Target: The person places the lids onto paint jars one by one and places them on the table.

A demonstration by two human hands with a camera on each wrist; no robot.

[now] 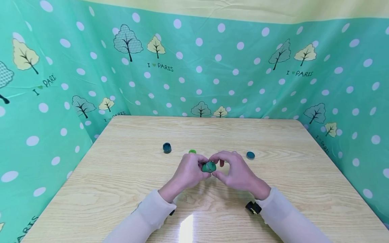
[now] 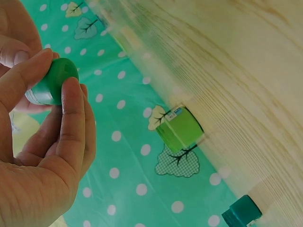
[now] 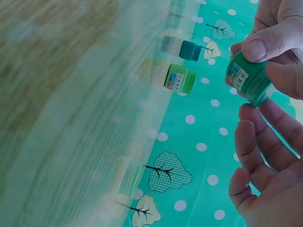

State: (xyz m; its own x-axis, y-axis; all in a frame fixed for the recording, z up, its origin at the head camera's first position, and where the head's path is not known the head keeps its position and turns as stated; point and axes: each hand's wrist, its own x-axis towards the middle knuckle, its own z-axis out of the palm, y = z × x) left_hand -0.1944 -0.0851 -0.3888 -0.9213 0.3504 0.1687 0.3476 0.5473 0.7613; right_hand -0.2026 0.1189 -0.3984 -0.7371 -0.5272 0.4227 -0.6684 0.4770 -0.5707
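Note:
A small green paint jar (image 1: 209,167) with a printed label is held tilted above the table, its translucent end toward the right. My left hand (image 1: 189,170) grips the body between thumb and fingers. From the other side my right hand (image 1: 237,172) has its thumb and a fingertip at the translucent end, its other fingers spread loosely below in the right wrist view. Whether that end is a lid or the bare neck is hard to tell. A light green jar (image 2: 181,128) stands behind my left hand, mostly hidden in the head view.
A dark teal jar (image 1: 166,148), uncapped, stands to the left on the wooden table (image 1: 127,189). Its teal lid (image 1: 250,155) seems to lie flat to the right of my right hand. Beyond the table hangs a green dotted curtain (image 1: 206,81).

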